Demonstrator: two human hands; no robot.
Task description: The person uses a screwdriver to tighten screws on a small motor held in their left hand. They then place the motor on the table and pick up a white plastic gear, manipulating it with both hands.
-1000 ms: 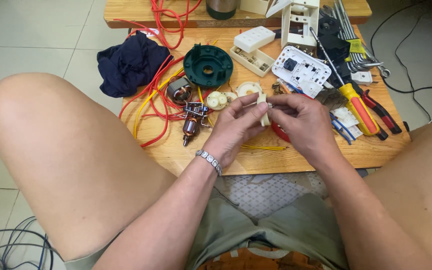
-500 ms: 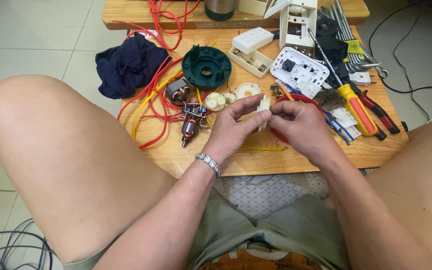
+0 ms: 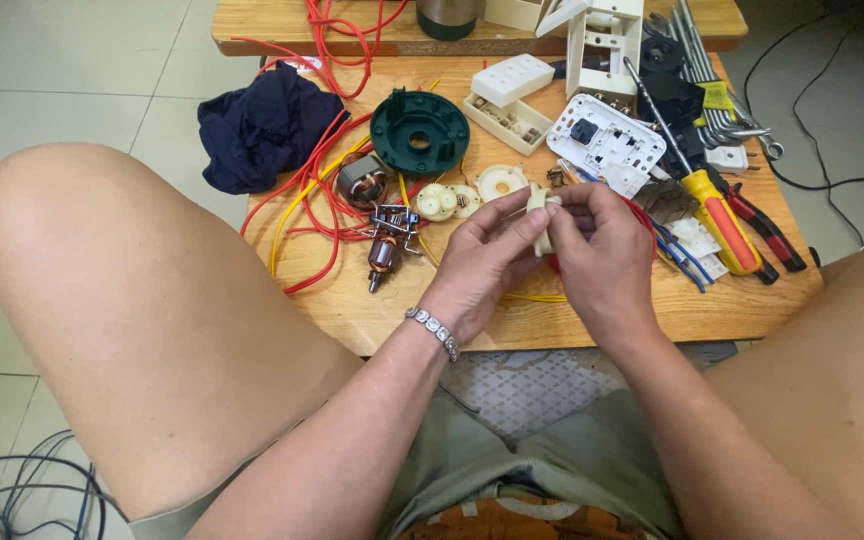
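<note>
Both hands — left hand [image 3: 487,262] and right hand [image 3: 602,255] — are pinched together on the small cream part [image 3: 540,215] above the table [image 3: 512,325] edge, so a firm, level fingertip grip seems best.

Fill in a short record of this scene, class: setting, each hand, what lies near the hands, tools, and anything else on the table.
setting: low wooden table, seen from above between the person's knees
left hand: grip on a small cream plastic part, wrist bracelet
right hand: pinches the same part from the other side
near hands: motor rotor, cream discs, red wires
tools: yellow screwdriver, red pliers, hex keys
other: green round housing, dark cloth, white switch plate
</note>
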